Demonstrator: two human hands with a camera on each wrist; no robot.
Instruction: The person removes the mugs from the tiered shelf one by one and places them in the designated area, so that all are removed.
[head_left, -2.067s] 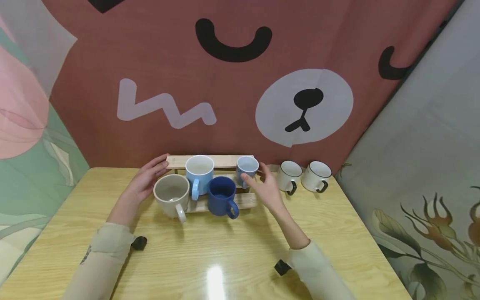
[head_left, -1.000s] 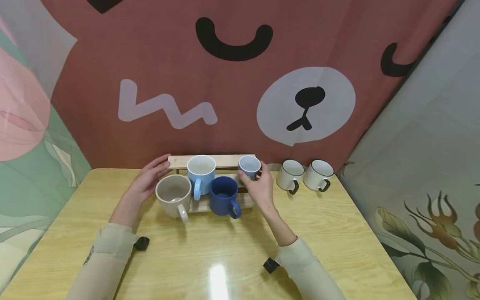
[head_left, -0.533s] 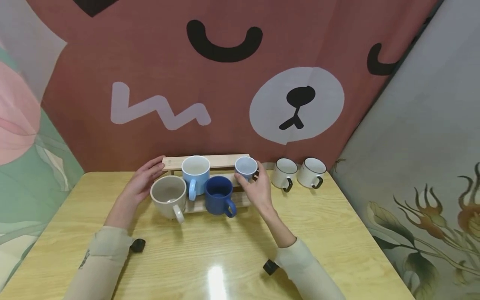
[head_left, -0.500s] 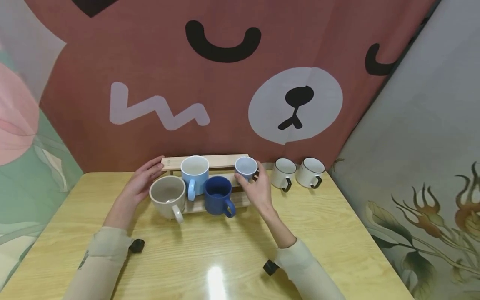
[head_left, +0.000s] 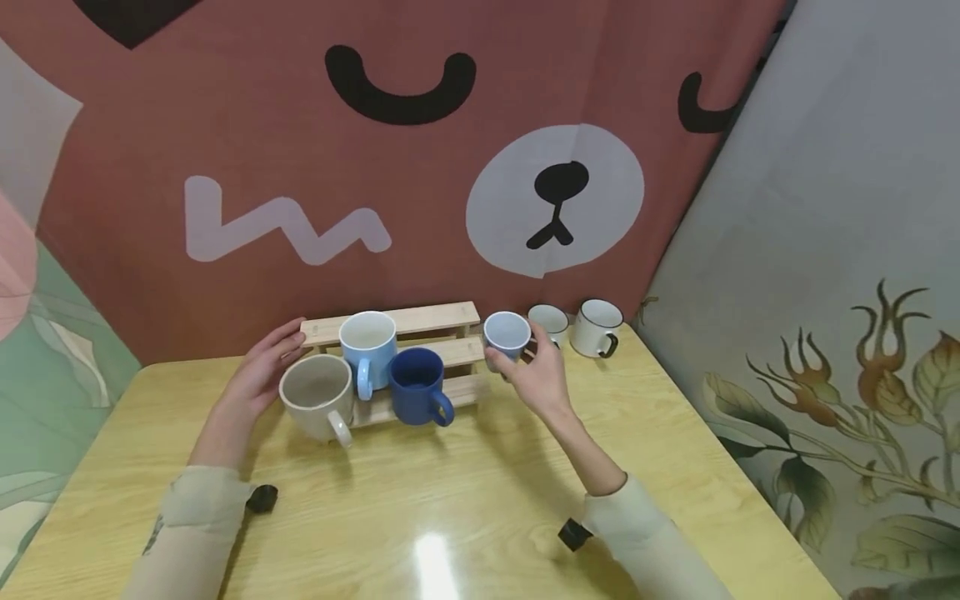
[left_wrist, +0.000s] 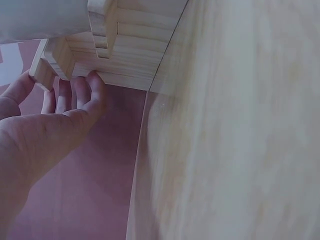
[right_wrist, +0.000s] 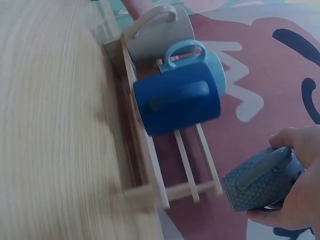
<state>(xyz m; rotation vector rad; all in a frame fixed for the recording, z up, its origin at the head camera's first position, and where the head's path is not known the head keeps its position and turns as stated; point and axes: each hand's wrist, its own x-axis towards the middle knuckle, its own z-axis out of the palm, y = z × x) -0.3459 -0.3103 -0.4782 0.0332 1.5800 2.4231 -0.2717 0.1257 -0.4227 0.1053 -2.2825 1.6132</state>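
Note:
In the head view a wooden slatted rack [head_left: 438,317] stands at the back of the table. My left hand [head_left: 258,367] grips its left end; the left wrist view shows thumb and fingers around the end of a slat. With my right hand [head_left: 546,382] I hold a small grey-blue mug [head_left: 506,333] by its sides, just off the rack's right end. Its textured side and handle face the right wrist camera. On the rack sit a greyish-white mug [head_left: 315,400], a light blue mug [head_left: 372,354] and a dark blue mug [head_left: 412,398].
Two white mugs with dark rims stand at the back right: one mug [head_left: 551,320] is partly hidden behind my right hand, the other mug [head_left: 592,333] shows its black handle. A curtain with a bear print [head_left: 420,275] hangs right behind the table [head_left: 360,517].
My right hand has taken hold of the small grey-blue mug and moved it right, off the rack's upper slats. The left hand has stayed on the rack's end. The head view has turned right.

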